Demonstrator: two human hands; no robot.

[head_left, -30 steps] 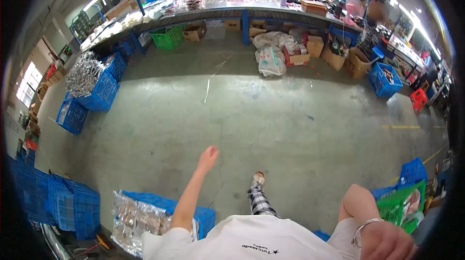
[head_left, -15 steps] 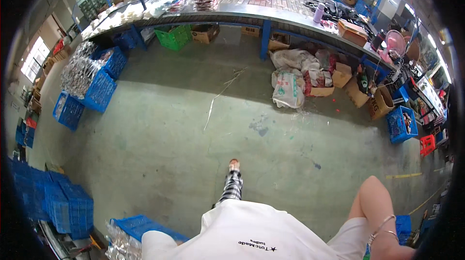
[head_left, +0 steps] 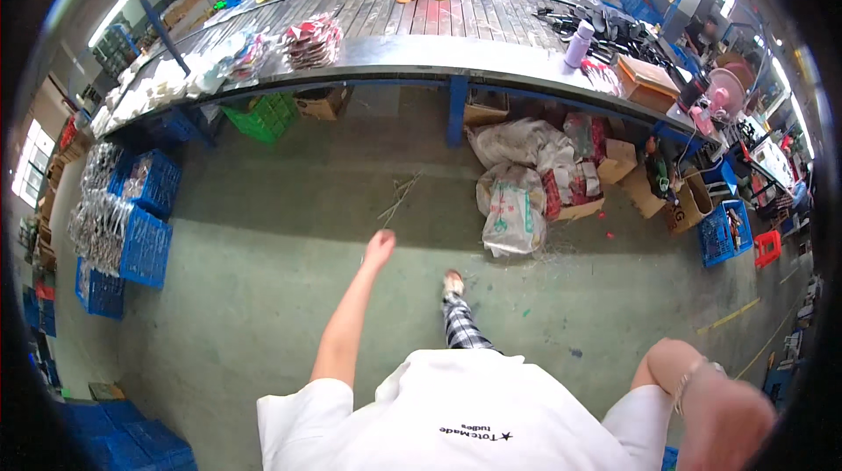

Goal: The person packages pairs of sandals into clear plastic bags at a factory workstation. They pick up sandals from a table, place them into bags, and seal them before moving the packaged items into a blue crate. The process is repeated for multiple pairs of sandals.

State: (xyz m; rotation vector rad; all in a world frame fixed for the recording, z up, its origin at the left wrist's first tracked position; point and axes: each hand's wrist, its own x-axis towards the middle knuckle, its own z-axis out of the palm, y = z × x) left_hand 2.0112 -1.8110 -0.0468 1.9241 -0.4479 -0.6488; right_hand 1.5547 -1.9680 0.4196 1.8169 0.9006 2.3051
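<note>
I am walking over a grey concrete floor (head_left: 263, 296) toward a long dark workbench (head_left: 421, 41). My left hand (head_left: 380, 249) swings forward at the end of a bare arm, its fingers loosely curled and holding nothing. My right hand (head_left: 724, 423) hangs at the lower right, blurred and close to the camera, with a bracelet at the wrist; nothing shows in it. One foot (head_left: 453, 282) in a light shoe steps ahead below a checked trouser leg.
Stuffed white sacks (head_left: 513, 199) and cardboard boxes (head_left: 618, 160) lie under the bench's right part. Blue crates (head_left: 145, 225) with shiny packets stand at the left, a green crate (head_left: 263, 116) under the bench. Other people stand behind the bench.
I have walked nearer to the workbench, which now fills the top. My left arm swung back out of view, then forward again. The blue crates at my feet dropped behind.
</note>
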